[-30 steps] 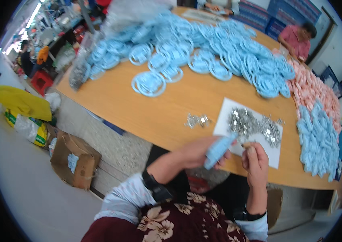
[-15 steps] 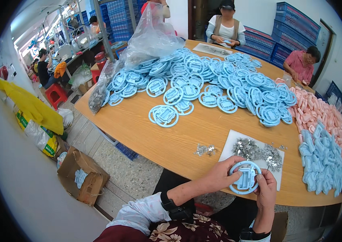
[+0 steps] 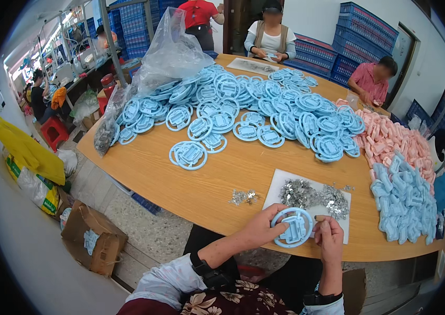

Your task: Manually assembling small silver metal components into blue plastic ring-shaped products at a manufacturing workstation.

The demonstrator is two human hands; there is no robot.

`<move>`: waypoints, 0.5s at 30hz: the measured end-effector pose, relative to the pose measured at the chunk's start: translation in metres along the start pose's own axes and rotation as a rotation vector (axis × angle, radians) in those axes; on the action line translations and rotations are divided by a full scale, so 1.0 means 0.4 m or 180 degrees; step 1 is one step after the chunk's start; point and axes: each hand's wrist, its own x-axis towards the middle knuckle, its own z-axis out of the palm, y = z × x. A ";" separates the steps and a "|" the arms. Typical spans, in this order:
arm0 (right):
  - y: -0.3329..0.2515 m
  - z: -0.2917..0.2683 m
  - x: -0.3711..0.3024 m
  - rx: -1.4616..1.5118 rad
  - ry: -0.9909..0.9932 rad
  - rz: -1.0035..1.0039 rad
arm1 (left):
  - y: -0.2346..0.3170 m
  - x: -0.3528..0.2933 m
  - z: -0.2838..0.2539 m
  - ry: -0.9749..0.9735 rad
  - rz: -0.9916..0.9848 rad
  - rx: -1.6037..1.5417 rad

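Blue plastic ring (image 3: 292, 227) face-up between both hands, inner bar upright.

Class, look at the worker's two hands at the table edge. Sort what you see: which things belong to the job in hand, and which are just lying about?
In the job:
left hand and right hand, both on the blue ring
metal bits on white sheet
blue ring pile

Lying about:
pink parts
plastic bag
cardboard box
yellow sack
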 end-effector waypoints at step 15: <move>0.089 -0.021 0.022 -0.0343 0.0547 -0.0256 | -0.087 0.017 -0.042 0.0112 0.0042 -0.0199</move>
